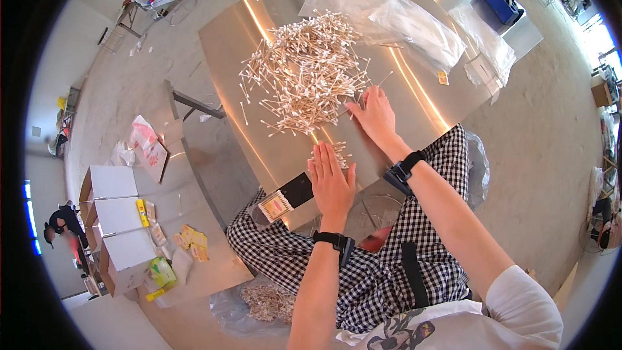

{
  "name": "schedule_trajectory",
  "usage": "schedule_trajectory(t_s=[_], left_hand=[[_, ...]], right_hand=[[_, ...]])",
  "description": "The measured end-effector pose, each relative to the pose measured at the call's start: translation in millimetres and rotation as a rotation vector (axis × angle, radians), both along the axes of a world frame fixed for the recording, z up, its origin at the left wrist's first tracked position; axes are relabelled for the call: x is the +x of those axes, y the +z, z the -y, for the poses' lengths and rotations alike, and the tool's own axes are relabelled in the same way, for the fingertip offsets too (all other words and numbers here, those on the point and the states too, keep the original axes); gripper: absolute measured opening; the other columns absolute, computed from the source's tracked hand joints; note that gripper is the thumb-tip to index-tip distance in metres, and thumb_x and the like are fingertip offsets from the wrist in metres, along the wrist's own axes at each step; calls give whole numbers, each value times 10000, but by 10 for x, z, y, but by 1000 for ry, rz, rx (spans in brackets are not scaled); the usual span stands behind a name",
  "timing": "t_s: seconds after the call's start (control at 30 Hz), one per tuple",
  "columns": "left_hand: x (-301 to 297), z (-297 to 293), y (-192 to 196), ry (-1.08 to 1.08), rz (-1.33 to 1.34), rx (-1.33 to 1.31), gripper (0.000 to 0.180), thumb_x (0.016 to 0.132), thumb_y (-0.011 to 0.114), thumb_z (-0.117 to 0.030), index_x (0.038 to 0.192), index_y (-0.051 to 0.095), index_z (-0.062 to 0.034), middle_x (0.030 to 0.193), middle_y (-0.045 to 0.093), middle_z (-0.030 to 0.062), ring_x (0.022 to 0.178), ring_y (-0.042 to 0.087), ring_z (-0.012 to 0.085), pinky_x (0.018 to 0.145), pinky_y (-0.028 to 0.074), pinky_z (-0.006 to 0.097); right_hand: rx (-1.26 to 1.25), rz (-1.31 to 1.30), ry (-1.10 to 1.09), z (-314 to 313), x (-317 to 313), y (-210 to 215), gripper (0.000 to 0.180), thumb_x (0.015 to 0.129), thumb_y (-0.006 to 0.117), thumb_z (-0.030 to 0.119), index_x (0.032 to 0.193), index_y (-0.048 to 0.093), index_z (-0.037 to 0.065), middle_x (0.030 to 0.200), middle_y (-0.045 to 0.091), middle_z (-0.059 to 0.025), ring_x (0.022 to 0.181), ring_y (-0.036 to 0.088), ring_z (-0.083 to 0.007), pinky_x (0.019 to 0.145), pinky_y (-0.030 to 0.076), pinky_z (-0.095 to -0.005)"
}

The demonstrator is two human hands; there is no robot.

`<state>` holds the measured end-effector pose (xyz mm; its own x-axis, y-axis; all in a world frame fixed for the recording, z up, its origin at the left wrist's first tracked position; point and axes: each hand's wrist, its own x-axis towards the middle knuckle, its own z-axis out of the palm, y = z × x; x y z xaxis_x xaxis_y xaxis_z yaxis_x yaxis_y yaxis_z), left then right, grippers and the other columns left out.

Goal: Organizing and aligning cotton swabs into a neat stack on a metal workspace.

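A large heap of cotton swabs (311,68) with wooden sticks and white tips lies loose on the metal table (227,45). My left hand (332,185) is stretched flat, fingers extended, beside and partly over a small bunch of cotton swabs (341,154) near the table's front edge. Its palm side is hidden. At the heap's lower right is my right hand (377,118), thumb apart from the fingers. A single swab (387,78) shows just beyond its fingertips. Left of my left hand, a clear pack of swabs (275,206) with a yellowish label sits against a black block (298,189).
Clear plastic bags (389,16) cover the table's far right; a blue bag (500,1) stands beyond. On a lower left table are white open boxes (120,220) and yellow packages (192,241). A plastic bag of swabs (267,301) lies below. Other people are in the background.
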<state>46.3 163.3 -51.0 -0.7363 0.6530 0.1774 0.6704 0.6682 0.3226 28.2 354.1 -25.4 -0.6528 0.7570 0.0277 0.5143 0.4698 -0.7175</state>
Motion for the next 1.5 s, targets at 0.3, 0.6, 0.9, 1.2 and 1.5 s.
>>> schedule_trajectory(t_s=[0.3,0.6,0.9,1.2,1.5], left_hand=[[22,-28,21,-1,-15,69,651,995,535,-341,1494,360,37,1562,368,195,1471,317,321,1214,227,486],[33,45,-26,-22,-39,146,519,982,552,-276,1405,493,19,1482,485,141,1417,405,304,1197,274,493],[30,89,-6,-33,1,205,502,910,527,-155,1384,514,11,1470,495,130,1399,424,315,1197,269,515],[33,67,69,-18,59,273,710,786,518,-50,1480,380,4,1525,422,161,1442,363,335,1207,230,538],[17,50,54,14,23,81,695,844,501,-107,1513,345,0,1589,341,148,1508,248,311,1226,152,538]], right_hand=[[-85,-38,-24,-202,261,-161,257,805,625,9,1037,518,38,990,600,-146,979,616,-329,850,504,-428],[46,-67,190,-221,508,-116,199,845,621,-21,1031,667,32,1019,627,-131,946,625,-297,840,511,-396],[221,-127,362,-79,388,-55,139,848,665,46,977,716,62,970,642,-89,1057,586,-291,932,474,-386],[124,-148,608,391,387,-77,132,831,654,41,946,717,58,981,648,-58,1030,594,-270,915,490,-404],[175,-149,513,333,568,29,236,841,645,55,1072,689,77,1117,670,-42,1130,577,-250,1017,428,-394]])
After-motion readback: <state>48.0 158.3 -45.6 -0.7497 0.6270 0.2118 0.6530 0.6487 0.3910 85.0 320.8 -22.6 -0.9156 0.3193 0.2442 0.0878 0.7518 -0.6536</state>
